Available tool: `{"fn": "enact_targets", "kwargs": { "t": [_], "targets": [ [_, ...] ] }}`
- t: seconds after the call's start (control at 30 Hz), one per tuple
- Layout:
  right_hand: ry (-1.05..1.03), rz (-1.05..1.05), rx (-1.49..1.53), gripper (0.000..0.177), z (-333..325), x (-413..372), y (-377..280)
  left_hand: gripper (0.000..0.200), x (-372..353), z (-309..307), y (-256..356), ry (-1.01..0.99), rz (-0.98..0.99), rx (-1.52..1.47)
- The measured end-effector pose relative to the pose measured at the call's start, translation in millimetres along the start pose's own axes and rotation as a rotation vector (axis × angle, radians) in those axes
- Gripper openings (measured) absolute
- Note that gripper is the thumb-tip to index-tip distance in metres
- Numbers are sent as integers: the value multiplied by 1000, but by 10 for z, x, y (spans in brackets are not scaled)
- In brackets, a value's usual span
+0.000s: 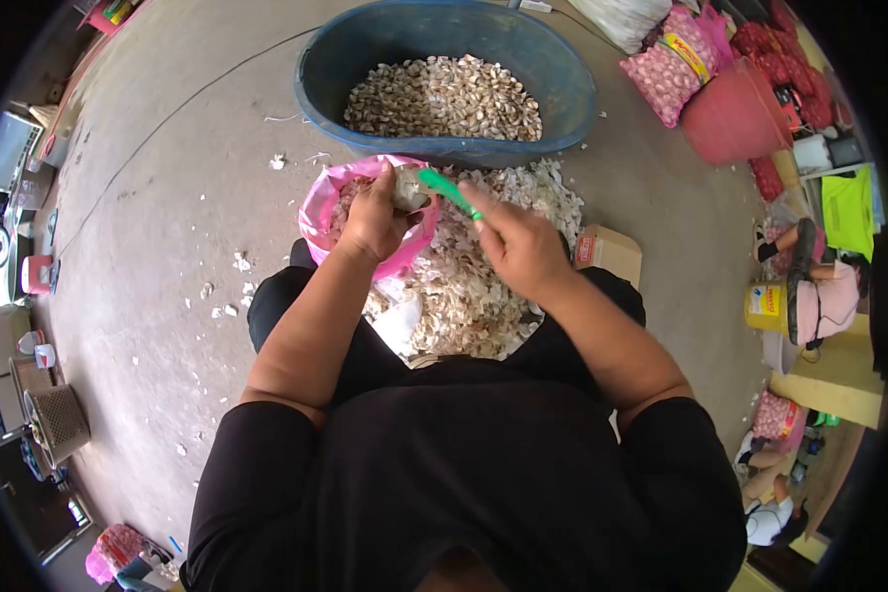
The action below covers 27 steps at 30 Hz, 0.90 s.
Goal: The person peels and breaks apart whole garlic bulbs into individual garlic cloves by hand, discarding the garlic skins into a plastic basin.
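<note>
My left hand (377, 219) is closed around a whitish garlic bulb (411, 187) above an open pink plastic bag (316, 212). Pinkish bulbs show inside the bag, partly hidden by the hand. In my right hand (519, 245) is a green knife (448, 190), its far end right beside the bulb. Below both hands, a heap of papery garlic skins (464, 296) spreads between my legs. Just beyond stands a large blue tub (321, 74), with many loose garlic cloves (444, 99) in its bottom.
A small cardboard box (612, 252) sits by my right knee. Farther right are a filled mesh bag of garlic (673, 64), a red bucket (730, 113), a yellow pail (766, 306) and other people seated. At left stands a woven basket (57, 422); a cable (183, 126) crosses the floor.
</note>
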State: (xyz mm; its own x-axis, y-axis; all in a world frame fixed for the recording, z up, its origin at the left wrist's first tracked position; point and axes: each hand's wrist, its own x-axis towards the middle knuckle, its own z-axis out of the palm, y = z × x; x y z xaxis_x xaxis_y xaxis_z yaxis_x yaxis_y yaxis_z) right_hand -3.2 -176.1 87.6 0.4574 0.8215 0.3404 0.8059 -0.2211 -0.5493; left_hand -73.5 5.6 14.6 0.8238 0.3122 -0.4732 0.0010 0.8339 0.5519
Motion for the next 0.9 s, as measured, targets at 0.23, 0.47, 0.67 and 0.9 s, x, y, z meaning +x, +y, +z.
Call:
{"fn": "enact_targets", "kwargs": {
  "t": [0.23, 0.47, 0.67, 0.9],
  "targets": [
    [-134, 106, -126, 43, 144, 40, 301, 35, 161, -262, 170, 52, 43, -147],
    [-275, 282, 193, 36, 488, 372, 278, 43, 295, -375, 193, 72, 223, 105],
    [-372, 424, 123, 27, 908, 492, 478, 43, 302, -478, 376, 229, 302, 113],
    [-220, 134, -6, 30, 1224, 784, 335, 36, 322, -428, 312, 123, 75, -1]
  ]
}}
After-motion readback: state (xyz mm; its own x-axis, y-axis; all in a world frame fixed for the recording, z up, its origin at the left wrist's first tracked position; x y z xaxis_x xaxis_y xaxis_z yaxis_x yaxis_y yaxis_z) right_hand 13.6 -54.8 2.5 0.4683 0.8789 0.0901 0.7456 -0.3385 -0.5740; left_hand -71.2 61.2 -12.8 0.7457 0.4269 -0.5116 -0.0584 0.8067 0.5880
